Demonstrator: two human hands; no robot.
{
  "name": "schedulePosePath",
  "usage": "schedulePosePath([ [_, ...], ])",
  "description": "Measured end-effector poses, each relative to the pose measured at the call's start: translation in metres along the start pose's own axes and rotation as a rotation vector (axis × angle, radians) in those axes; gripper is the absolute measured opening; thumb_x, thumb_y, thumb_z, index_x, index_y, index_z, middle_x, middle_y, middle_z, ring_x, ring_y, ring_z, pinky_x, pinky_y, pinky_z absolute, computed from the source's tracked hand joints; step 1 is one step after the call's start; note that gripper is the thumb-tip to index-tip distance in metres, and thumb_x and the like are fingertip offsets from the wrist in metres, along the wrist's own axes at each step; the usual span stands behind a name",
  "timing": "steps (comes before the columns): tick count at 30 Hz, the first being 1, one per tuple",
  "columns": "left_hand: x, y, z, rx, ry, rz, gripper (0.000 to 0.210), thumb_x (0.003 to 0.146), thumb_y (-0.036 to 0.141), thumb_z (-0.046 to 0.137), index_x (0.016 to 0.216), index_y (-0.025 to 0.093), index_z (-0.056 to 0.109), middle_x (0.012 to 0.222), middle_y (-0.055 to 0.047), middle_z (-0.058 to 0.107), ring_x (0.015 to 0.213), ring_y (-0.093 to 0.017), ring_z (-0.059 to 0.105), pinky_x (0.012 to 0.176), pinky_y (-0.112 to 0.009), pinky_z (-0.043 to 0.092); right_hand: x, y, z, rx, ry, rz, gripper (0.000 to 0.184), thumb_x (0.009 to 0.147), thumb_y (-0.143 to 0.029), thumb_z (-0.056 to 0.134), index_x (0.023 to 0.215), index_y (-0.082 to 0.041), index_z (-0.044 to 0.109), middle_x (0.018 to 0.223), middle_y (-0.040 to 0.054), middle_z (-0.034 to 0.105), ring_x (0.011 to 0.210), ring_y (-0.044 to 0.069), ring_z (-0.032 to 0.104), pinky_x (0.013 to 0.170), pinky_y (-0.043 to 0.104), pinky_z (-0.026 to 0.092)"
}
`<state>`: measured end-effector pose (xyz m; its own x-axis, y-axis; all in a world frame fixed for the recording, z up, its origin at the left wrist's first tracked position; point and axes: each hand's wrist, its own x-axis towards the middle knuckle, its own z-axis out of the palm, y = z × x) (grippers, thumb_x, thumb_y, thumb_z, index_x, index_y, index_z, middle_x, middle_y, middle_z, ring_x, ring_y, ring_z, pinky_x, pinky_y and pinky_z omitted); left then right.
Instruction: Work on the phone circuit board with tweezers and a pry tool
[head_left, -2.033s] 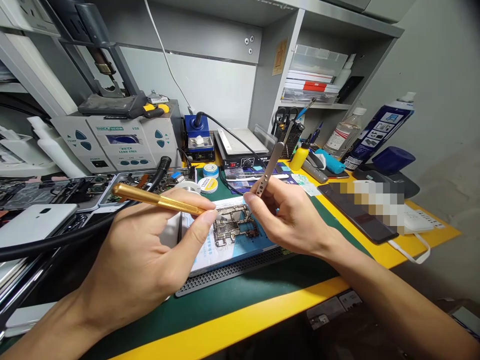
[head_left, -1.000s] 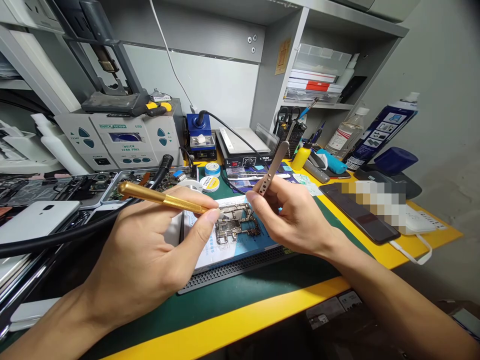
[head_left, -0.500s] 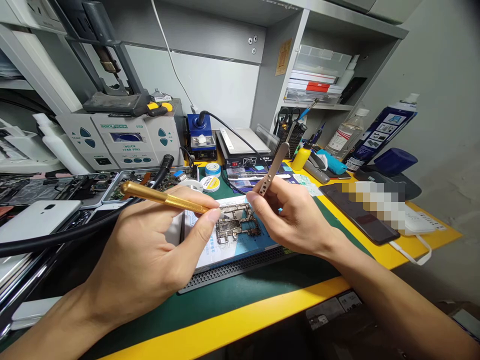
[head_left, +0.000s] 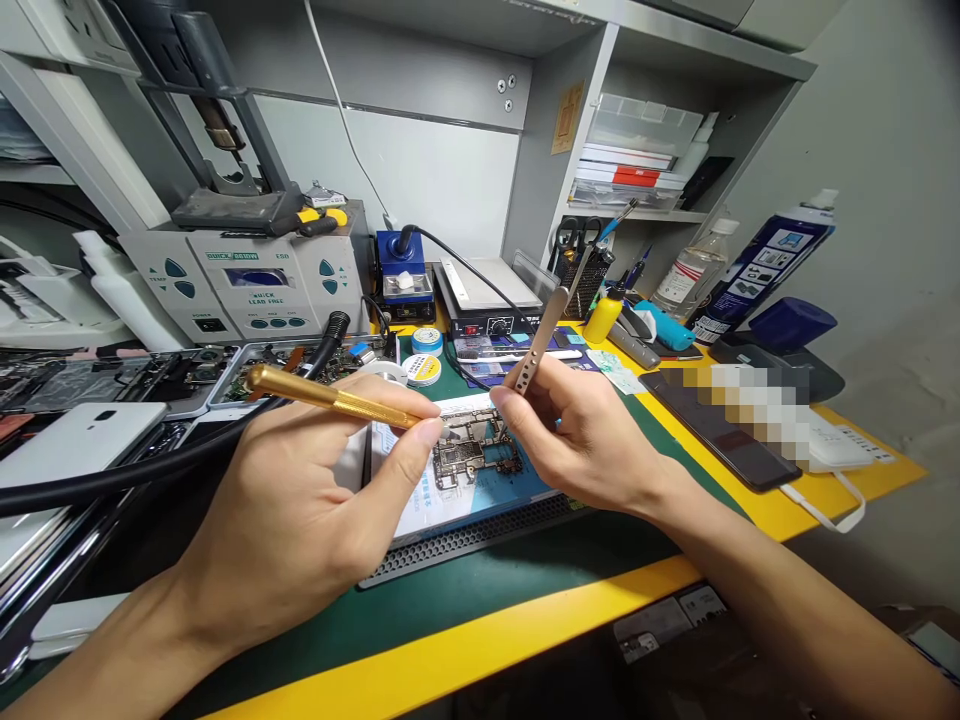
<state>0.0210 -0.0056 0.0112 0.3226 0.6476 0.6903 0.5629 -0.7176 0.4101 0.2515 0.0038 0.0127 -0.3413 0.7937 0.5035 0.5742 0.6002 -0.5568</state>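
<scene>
A phone circuit board [head_left: 459,457] lies on a white and blue box [head_left: 420,515] between my hands. My left hand [head_left: 322,500] is closed around a gold, knurled pen-shaped tool [head_left: 300,388], a craft-knife type handle, its short tip pointing right over the board. My right hand [head_left: 581,435] pinches a pair of metal tweezers [head_left: 541,345] with holes in the arms. The tweezers' points reach down to the board's upper right part. Whether they grip anything there is too small to tell.
Behind the box stand round tins [head_left: 421,370] and a heating plate [head_left: 491,290]. A hot-air station [head_left: 262,280] and phone parts fill the left, with a black hose [head_left: 150,465] crossing there. To the right lie a phone [head_left: 720,425], a yellow bottle [head_left: 602,318] and a white cable [head_left: 825,510].
The view has shifted very slightly. The upper ends of the tweezers tilt a little further left; my left hand keeps the same grip over the board.
</scene>
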Motion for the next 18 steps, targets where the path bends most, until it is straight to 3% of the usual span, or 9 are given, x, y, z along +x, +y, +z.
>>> schedulePosePath([
  [7, -0.0002, -0.0008, 0.0021, -0.035, 0.013, 0.002, 0.006, 0.093, 0.028, 0.064, 0.098, 0.029, 0.068, 0.094, 0.008, 0.075, 0.087, -0.012, 0.072, 0.085, -0.022, 0.057, 0.0015, -0.002, -0.0014, -0.007, -0.048, 0.075, 0.016, 0.098, -0.021, 0.055, 0.082, -0.02, 0.052, 0.068, -0.0046, 0.045, 0.058, 0.012, 0.036, 0.053, 0.03, 0.029],
  [12, -0.0012, -0.0015, 0.0016, -0.026, -0.003, 0.013, 0.008, 0.094, 0.024, 0.065, 0.1, 0.028, 0.068, 0.096, 0.008, 0.075, 0.088, -0.01, 0.07, 0.086, -0.019, 0.054, 0.0017, -0.0027, -0.0015, -0.023, -0.033, 0.115, 0.03, 0.102, -0.033, 0.055, 0.076, -0.023, 0.044, 0.065, -0.0066, 0.035, 0.057, 0.012, 0.028, 0.052, 0.032, 0.023],
  [18, -0.0015, -0.0014, -0.0019, -0.045, -0.016, 0.023, 0.007, 0.094, 0.023, 0.064, 0.1, 0.025, 0.068, 0.095, 0.008, 0.074, 0.089, -0.007, 0.068, 0.09, -0.015, 0.05, 0.0007, -0.0028, -0.0018, -0.018, -0.016, 0.129, 0.037, 0.103, -0.035, 0.054, 0.072, -0.024, 0.036, 0.066, -0.007, 0.031, 0.058, 0.012, 0.027, 0.053, 0.032, 0.023],
])
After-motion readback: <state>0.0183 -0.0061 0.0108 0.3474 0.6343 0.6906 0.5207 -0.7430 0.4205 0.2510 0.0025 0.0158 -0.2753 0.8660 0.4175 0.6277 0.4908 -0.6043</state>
